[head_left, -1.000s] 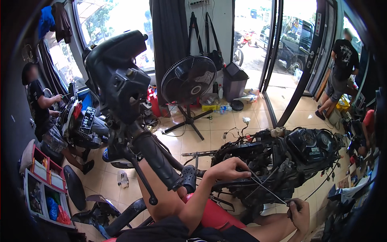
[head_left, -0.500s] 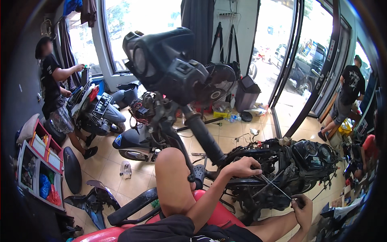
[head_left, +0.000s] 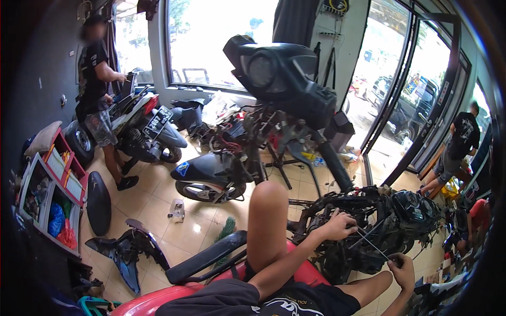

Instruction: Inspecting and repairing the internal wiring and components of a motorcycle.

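Holds a thin rod (head_left: 373, 244) in both bare hands — slanting down from left to right in front of a stripped motorcycle (head_left: 369, 203). Curls the left hand (head_left: 337, 226) partly closed, with the rod's upper end at the fingertips, just beside the exposed frame. Pinches the lower end between thumb and fingers of the right hand (head_left: 404, 271), bent inward and nearly closed. Leaves the rod's middle bare between the two hands, with the ends partly hidden behind fingers. Sits on a smooth red surface (head_left: 147, 303), with the left knee (head_left: 268, 210) raised and a long black pad (head_left: 211, 257) nearby to the left. Faces a dark cowl (head_left: 284, 73) with a headlamp, and, below it, a handlebar grip (head_left: 334, 163) angled down toward the motorcycle. Shares the tiled floor with loose dark panels (head_left: 132, 258) and a black seat (head_left: 98, 203) near a cabinet (head_left: 74, 158). Works alongside one co-worker (head_left: 95, 84) at far left, standing by a parked bike (head_left: 150, 126) — and another (head_left: 464, 137) at far right, also in black.
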The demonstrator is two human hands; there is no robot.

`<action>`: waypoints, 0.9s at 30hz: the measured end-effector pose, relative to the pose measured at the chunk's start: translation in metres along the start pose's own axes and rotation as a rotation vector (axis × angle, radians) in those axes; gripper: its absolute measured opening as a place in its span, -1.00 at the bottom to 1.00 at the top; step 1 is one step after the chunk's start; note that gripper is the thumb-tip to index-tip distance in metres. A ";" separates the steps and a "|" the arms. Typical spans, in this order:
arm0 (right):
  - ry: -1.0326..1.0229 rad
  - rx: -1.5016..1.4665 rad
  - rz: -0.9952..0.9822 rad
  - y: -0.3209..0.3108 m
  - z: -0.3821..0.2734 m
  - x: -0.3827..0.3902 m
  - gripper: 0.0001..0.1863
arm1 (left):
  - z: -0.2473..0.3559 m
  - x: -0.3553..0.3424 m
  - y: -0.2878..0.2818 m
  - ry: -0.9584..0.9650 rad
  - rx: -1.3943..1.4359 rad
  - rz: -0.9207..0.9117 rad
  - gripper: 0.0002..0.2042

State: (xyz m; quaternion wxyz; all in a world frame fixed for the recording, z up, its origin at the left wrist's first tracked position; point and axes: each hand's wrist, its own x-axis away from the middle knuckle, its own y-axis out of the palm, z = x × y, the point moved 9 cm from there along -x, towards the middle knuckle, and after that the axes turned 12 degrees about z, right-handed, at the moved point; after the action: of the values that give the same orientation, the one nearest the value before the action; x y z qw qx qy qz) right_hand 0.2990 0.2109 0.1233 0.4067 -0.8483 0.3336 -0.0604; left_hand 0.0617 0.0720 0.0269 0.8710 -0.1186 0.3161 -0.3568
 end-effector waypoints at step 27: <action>-0.037 0.069 0.140 -0.012 -0.056 0.075 -0.80 | 0.005 0.054 -0.014 0.160 0.258 0.189 -0.72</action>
State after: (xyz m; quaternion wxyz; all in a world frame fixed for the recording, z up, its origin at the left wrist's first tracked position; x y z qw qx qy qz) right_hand 0.3422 0.1333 0.1561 0.4450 -0.8094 0.3823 -0.0274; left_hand 0.0864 0.0243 0.0119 0.8806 0.0533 0.3458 -0.3194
